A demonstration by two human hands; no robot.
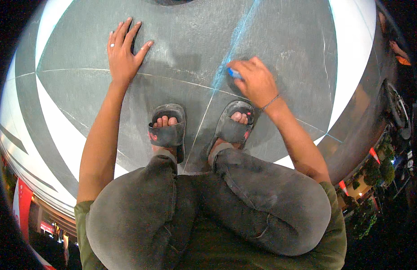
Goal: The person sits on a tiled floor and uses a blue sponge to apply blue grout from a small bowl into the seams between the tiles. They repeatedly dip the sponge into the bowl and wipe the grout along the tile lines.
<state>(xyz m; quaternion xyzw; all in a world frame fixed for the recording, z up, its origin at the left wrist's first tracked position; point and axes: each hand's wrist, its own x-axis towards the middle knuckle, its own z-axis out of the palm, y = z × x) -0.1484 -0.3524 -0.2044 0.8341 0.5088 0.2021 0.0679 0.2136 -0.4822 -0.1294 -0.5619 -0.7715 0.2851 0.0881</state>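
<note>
My right hand (259, 84) is closed round a piece of blue chalk (234, 73), its tip close to the grey painted ground. Beside it runs a broad, smudged blue chalk line (237, 36), slanting away toward the far edge. My left hand (123, 56) rests on the grey surface (181, 49) with its fingers spread, a ring on one of them, and holds nothing. Between the two hands, a thin pale curved line (172, 76) crosses the ground and meets the blue line near my right hand.
My feet in black sandals (168, 133) stand below the curved line. White painted bands (352, 40) border the grey area. A dark rounded object (172, 2) shows at the far edge. Off right are a wheel (397, 105) and orange-and-white cones (374, 155); a red-and-white banner (24, 207) stands left.
</note>
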